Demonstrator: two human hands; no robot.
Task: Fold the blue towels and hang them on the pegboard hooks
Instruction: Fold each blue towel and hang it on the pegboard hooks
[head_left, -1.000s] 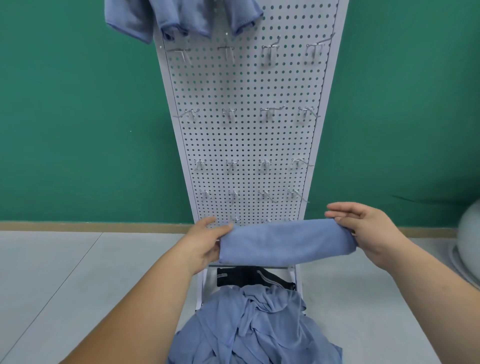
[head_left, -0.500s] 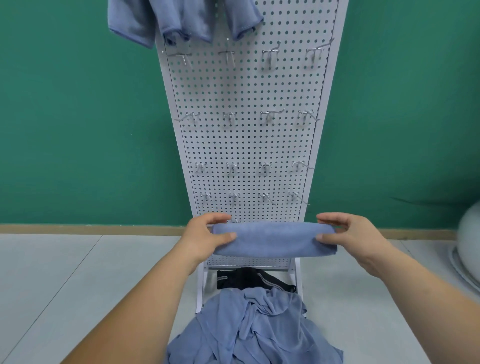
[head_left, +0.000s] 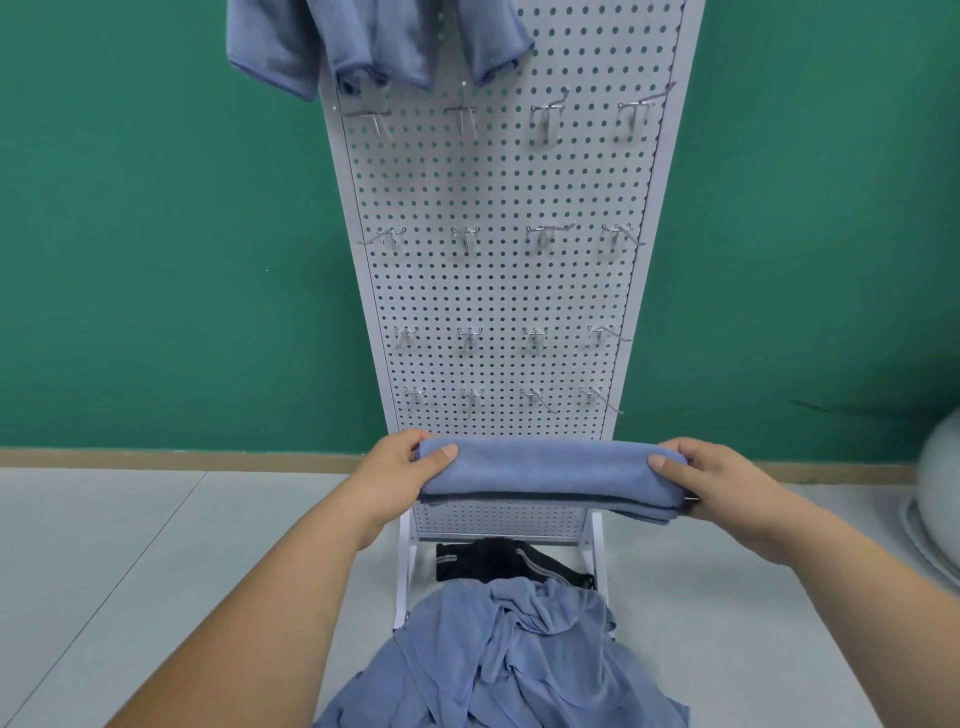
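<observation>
Folded blue towel (head_left: 545, 475) forms a thick, layered horizontal band.

blue towel (head_left: 545, 475) folded over flatter, layered edges now showing underneath

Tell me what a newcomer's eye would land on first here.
Centre low, a folded blue towel is held level, the left hand gripping one end and the right hand the other. Behind it rises a white pegboard with rows of bare hooks, hung blue towels at its top. A crumpled heap of blue towels lies on the floor at its foot.
</observation>
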